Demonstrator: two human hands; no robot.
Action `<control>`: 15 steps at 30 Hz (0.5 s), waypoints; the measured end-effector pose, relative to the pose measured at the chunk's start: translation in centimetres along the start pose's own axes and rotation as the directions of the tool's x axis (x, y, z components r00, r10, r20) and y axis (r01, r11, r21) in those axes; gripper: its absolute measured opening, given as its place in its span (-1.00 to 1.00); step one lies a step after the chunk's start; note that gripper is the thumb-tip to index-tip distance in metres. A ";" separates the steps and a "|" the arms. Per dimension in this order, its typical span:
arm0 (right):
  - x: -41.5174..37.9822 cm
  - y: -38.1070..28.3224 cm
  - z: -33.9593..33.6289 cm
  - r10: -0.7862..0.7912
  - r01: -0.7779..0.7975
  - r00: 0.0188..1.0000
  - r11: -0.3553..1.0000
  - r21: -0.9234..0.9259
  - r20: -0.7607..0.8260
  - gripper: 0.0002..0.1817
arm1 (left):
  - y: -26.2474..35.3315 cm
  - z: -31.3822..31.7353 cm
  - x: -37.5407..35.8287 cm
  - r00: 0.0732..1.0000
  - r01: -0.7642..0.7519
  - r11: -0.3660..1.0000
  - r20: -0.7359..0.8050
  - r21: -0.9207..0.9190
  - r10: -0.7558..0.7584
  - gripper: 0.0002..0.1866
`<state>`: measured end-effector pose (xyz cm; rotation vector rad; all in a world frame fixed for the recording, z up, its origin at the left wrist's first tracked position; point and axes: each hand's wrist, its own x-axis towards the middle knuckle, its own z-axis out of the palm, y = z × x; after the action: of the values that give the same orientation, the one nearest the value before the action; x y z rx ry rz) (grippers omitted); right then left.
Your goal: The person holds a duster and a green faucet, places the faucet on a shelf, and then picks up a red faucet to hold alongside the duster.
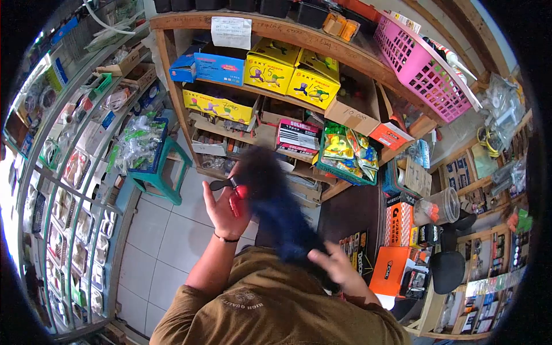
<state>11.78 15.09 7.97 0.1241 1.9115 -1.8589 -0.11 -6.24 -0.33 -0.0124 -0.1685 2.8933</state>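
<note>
My left hand [226, 213] is turned palm up, its thumb and fingers apart. On it lies a small red object [237, 198] with a black blade-like piece [221, 184]. A dark blue and black duster-like object [282, 213], blurred by motion, stretches from beside the left hand down to my right hand [336, 265]. The right hand is at the lower end of this dark object, gripping it, and is blurred too. The dark object's fluffy black end hides part of the left fingertips.
Wooden shelves with yellow boxes [267, 66] stand ahead. A glass display case [75, 190] lines the left side. A green stool [169, 172] bears bagged goods. A pink basket [425, 66] is at upper right, orange boxes [391, 270] at lower right.
</note>
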 end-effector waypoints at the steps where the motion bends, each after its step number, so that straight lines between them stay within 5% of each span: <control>1: 0.0 -0.1 -0.5 0.008 -0.001 0.999 0.989 0.149 -0.053 -0.64 | -0.8 1.2 -0.1 0.993 -0.046 0.983 0.115 0.177 0.026 -0.17; 2: 0.1 0.0 -0.7 0.025 0.006 0.995 0.954 0.299 -0.101 -0.68 | -0.5 0.5 0.1 0.992 -0.056 0.983 0.117 0.176 0.035 -0.17; 4: 0.4 0.8 0.2 -0.021 0.026 1.000 0.959 -0.284 0.020 -0.63 | 0.1 0.5 0.3 0.872 0.273 0.929 0.472 -0.251 -0.129 -0.19; 5: 0.2 0.9 1.6 -0.118 0.168 0.975 0.944 -0.282 0.186 -0.55 | -0.9 0.6 0.7 0.974 -0.058 0.974 0.225 0.217 0.008 -0.18; 6: 0.6 2.5 1.6 -0.160 0.256 0.933 0.925 -0.281 0.322 -0.51 | -1.5 1.5 0.2 0.994 -0.102 0.959 0.073 0.264 0.085 -0.15; 8: 1.2 3.1 -0.1 -0.103 0.147 0.978 0.957 -0.250 0.179 -0.52 | -1.0 1.7 0.3 0.987 -0.055 0.958 0.158 0.282 0.010 -0.13; 9: 0.9 1.3 0.0 0.041 -0.044 0.995 0.999 0.029 0.094 -0.52 | -0.2 0.4 0.3 0.965 0.026 0.997 0.258 0.079 -0.046 -0.13; 10: 1.1 1.4 0.0 0.052 -0.052 0.999 0.992 0.118 0.004 -0.53 | 0.2 -0.6 0.3 0.928 0.124 0.985 0.365 -0.120 -0.073 -0.13; 12: 1.2 3.7 0.1 -0.150 0.173 0.983 0.948 -0.268 0.103 -0.55 | -0.1 -0.8 0.4 0.935 0.078 0.996 0.349 -0.046 -0.057 -0.16; 14: 0.7 3.0 0.5 -0.108 0.190 0.943 0.952 -0.242 0.314 -0.54 | -1.2 0.7 0.5 0.991 -0.051 0.981 0.128 0.189 0.027 -0.18; 15: 0.7 2.7 0.0 -0.034 0.073 0.968 0.986 -0.151 0.248 -0.55 | -1.0 0.8 0.7 0.988 -0.027 0.979 0.155 0.200 -0.004 -0.19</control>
<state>12.17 15.17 5.21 -0.2018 1.8954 -1.6597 -0.54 -5.21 0.60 0.2478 0.0993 2.9080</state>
